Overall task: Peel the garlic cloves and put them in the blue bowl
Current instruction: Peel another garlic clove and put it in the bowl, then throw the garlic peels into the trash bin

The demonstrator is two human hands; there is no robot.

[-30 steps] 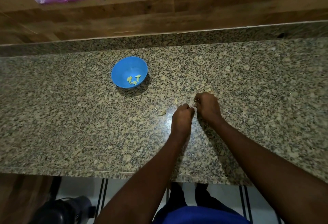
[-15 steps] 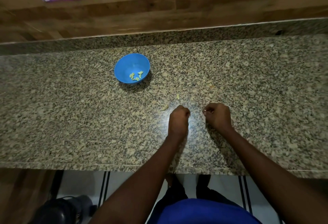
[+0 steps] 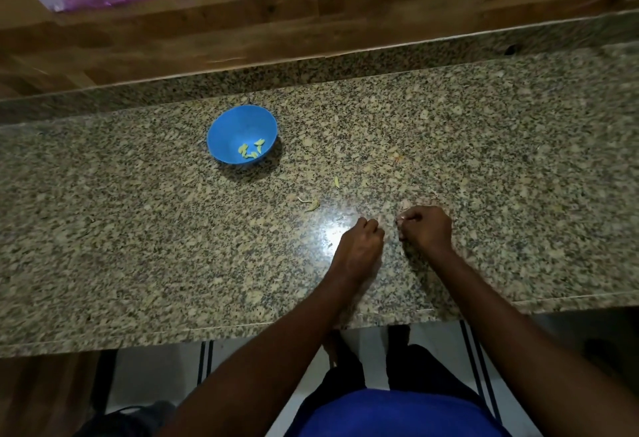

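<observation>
Granite counter (image 3: 138, 246) holds the blue bowl (image 3: 228, 132), upright with peeled garlic cloves (image 3: 251, 151) inside, while left hand (image 3: 359, 246) and right hand (image 3: 427, 229) rest curled, grip contents indiscernible.

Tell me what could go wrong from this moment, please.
1. The pale scraps on the speckled granite counter blend in, so a peeled clove could be overlooked.
2. The blue bowl sits far from both hands, so a clove may drop on the way.
3. Whatever the right hand pinches is tiny and could slip.
</observation>
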